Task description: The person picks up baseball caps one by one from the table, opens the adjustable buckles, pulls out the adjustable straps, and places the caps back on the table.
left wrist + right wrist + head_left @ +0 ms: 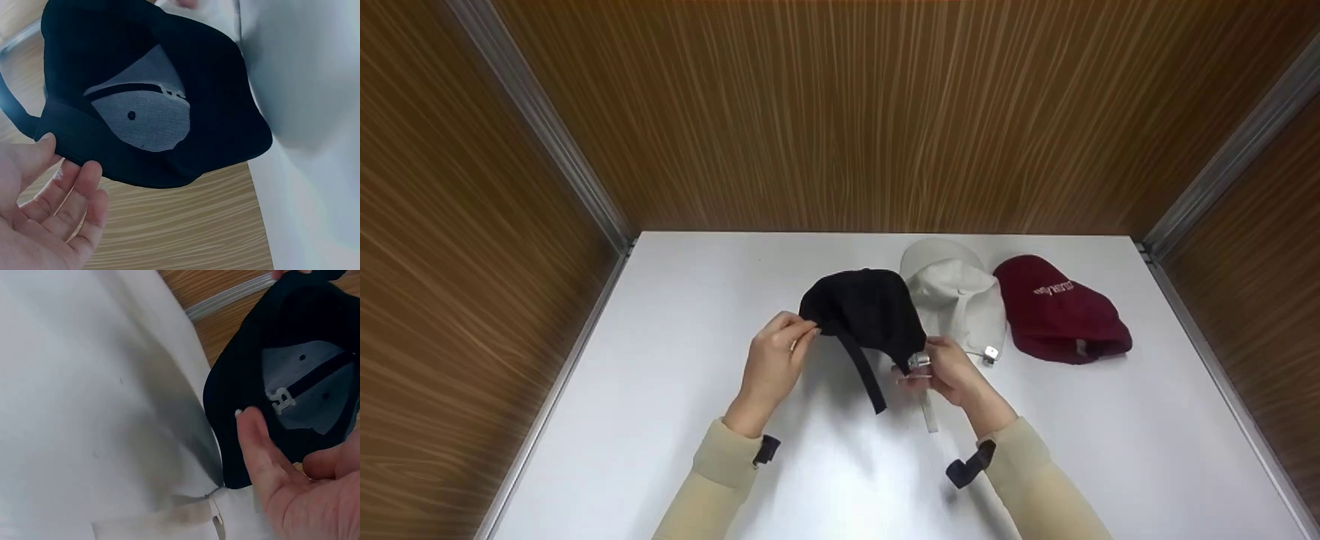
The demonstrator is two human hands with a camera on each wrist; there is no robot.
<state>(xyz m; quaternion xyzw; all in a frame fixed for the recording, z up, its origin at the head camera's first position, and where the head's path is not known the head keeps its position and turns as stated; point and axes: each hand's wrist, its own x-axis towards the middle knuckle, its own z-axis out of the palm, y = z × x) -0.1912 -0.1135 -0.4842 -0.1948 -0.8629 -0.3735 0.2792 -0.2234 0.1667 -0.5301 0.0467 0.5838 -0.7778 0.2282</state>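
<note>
Three caps, one white counter (630,427). Black cap (866,304) is held above the counter's middle, strap (864,373) dangling. Left hand (774,360) pinches its rim beside the strap; right hand (952,373) grips the opposite end, fingers at the metal buckle (919,360). Inside: grey lining (309,374), pale letter-like stitching (281,399), letter uncertain. White cap (960,296) near back edge; maroon cap (1054,319) just beside, toward back right corner, white lettering (1053,287) illegible. Wood-grain walls (840,112) around.

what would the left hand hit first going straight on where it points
Most likely the black cap, whose edge the left hand pinches; depth past it is unclear.
</note>
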